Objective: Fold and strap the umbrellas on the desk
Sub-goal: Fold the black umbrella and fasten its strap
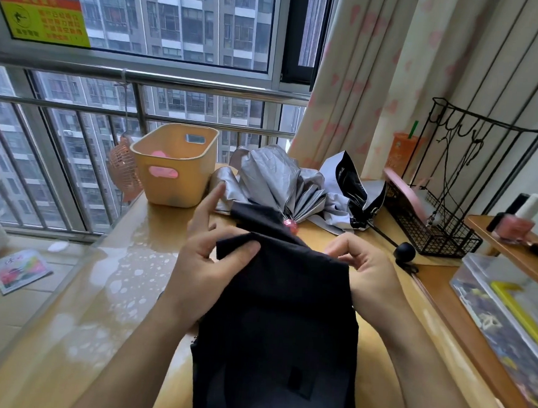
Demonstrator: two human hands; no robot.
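Dark umbrella (283, 300) hangs over the bench (112, 288) near edge betw. both hands, L hand (206, 263) thumb-pinching its top-left fold w/ index out, R hand (364, 274) pinching the top-right edge; fabric looks thin, limp, prob. slippery, so grip at pleat edges.

The dark navy fabric umbrella (279, 316) is running off the bottom edge, cloth hiding its shaft and handle, and is covering the near part of the crumpled silver umbrella (270, 172). Some fingers of the left hand (206, 263) are lying behind the fold.
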